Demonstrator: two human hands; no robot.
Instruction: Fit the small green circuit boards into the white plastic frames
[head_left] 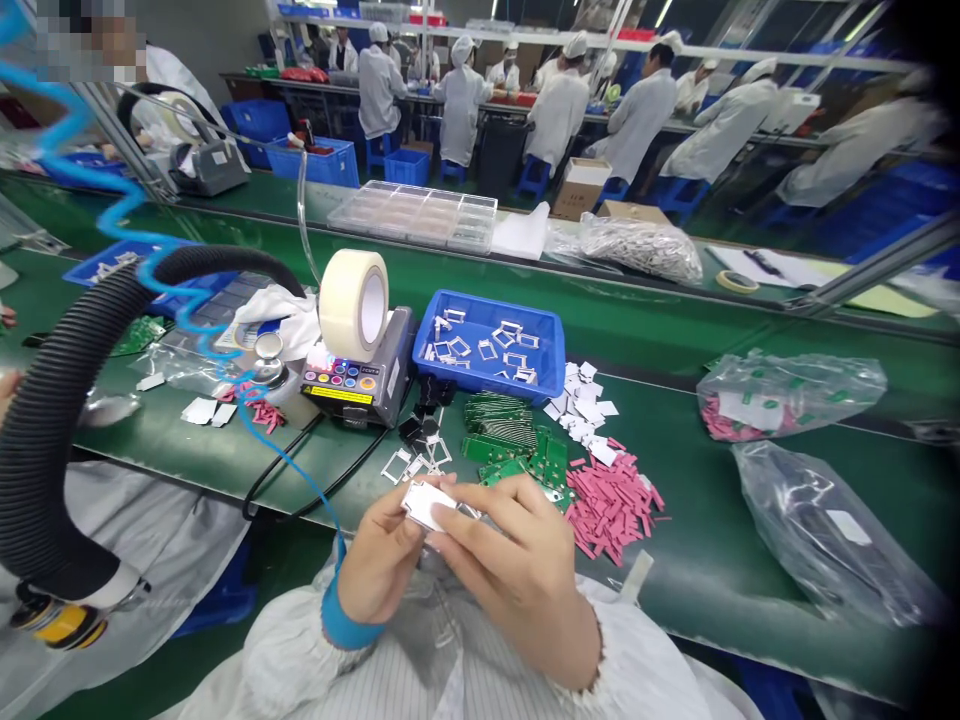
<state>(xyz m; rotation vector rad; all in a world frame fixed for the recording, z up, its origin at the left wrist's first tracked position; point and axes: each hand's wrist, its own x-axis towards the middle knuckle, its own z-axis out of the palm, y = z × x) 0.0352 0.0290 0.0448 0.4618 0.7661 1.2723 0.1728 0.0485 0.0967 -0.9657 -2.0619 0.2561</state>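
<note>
My left hand [379, 562] and my right hand [517, 560] pinch a small silver metal frame [427, 505] between them, just above the bench edge. A blue band circles my left wrist. Just ahead of my hands lie several loose metal frames [412, 465] and green circuit boards [510, 445]. A heap of pink strips [611, 505] lies to the right of my right hand. Beyond it are scattered white paper pieces [585, 405]. A blue tray [487, 345] holds more metal frames.
A tape dispenser [356, 375] stands left of the tray. A black corrugated hose [45, 430] and a blue coiled tube [97, 170] curve through the left side. Plastic bags [787, 395] lie on the green bench [697, 530]. Several co-workers in white sit beyond a conveyor.
</note>
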